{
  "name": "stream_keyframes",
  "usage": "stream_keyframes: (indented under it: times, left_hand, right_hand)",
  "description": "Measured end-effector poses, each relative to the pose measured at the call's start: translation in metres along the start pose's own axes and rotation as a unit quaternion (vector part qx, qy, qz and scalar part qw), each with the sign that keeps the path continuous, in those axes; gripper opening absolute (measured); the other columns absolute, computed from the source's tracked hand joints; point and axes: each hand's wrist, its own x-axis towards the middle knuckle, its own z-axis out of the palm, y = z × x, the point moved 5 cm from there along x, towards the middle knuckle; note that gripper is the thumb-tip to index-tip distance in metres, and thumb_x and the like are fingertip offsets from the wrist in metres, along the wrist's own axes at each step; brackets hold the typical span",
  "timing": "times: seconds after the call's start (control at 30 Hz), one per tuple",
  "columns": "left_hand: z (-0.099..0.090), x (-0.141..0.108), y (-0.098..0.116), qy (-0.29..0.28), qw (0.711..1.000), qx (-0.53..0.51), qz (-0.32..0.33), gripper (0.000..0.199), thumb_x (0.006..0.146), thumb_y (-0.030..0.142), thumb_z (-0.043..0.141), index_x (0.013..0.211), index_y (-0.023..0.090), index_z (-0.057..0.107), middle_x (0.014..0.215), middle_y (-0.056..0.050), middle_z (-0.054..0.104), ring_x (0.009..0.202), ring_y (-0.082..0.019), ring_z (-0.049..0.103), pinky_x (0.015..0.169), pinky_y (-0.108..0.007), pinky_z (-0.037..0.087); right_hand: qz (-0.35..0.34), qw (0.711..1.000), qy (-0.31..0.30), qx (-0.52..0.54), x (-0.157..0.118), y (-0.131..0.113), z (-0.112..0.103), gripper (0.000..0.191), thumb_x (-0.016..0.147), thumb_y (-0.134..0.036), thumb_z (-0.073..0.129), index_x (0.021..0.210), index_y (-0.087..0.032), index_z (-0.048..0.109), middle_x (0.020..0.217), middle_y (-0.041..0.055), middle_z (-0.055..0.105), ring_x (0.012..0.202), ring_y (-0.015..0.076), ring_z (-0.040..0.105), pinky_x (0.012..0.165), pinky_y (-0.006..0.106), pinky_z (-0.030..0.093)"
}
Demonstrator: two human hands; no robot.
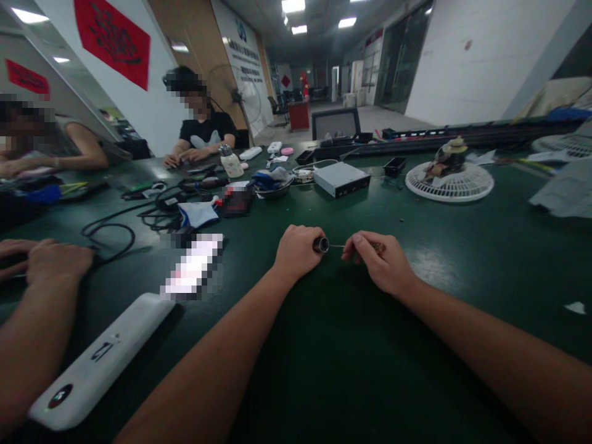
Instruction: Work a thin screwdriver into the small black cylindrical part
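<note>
My left hand is closed around a short dark cylinder, whose round, hollow-looking end faces right. Most of the cylinder is hidden in my fist. Beside it, my right hand grips a thin metal-shafted tool that looks like a small screwdriver. Its shaft points left at the cylinder; whether the tip touches it I cannot tell. A brownish part of the tool shows among my right fingers. Both hands are low over the dark green table.
At left lie a long white device and a lit phone, beside a neighbour's hand. Farther back are black cables, a silver disc drive and a white fan grille. Another person sits across the table.
</note>
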Motion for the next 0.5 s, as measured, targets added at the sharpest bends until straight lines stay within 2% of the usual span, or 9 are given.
stream_keyframes:
  times: [0.07,0.2,0.3,0.5]
  left_hand:
    - [0.0,0.0,-0.001,0.002,1.0,-0.001,-0.003,0.009,0.08,0.018,0.062,0.085,0.023,0.068,0.079,-0.002,0.071,0.079,-0.022,0.064,0.076,-0.038,0.041]
    - [0.0,0.0,-0.002,0.004,1.0,-0.006,-0.002,0.008,0.08,0.019,0.062,0.084,0.023,0.068,0.08,-0.002,0.071,0.078,-0.022,0.064,0.077,-0.038,0.041]
    - [0.0,0.0,-0.001,0.001,1.0,-0.005,0.002,0.009,0.081,0.018,0.062,0.086,0.023,0.068,0.081,-0.002,0.071,0.079,-0.022,0.064,0.078,-0.038,0.042]
    - [0.0,0.0,0.0,0.003,1.0,-0.002,0.002,0.009,0.081,0.017,0.062,0.085,0.023,0.067,0.08,-0.002,0.071,0.079,-0.022,0.063,0.077,-0.038,0.041]
  right_hand:
    - [-0.005,1.0,-0.008,0.003,0.0,0.0,0.001,0.034,0.104,-0.038,0.048,0.089,-0.018,0.072,0.082,0.0052,0.073,0.075,0.017,0.069,0.067,0.029,0.053]
    - [-0.013,0.997,-0.071,0.014,-0.001,-0.003,0.008,0.028,0.103,-0.035,0.05,0.103,-0.019,0.073,0.093,0.0057,0.074,0.082,0.0173,0.069,0.069,0.029,0.053]
    - [-0.016,0.994,-0.104,0.013,-0.001,-0.004,0.01,0.03,0.104,-0.036,0.05,0.101,-0.019,0.074,0.091,0.005,0.074,0.08,0.0169,0.069,0.067,0.029,0.052]
    - [-0.009,0.999,-0.032,-0.009,-0.001,-0.003,0.001,0.036,0.105,-0.037,0.047,0.091,-0.017,0.073,0.083,0.0049,0.073,0.077,0.0168,0.069,0.068,0.029,0.052]
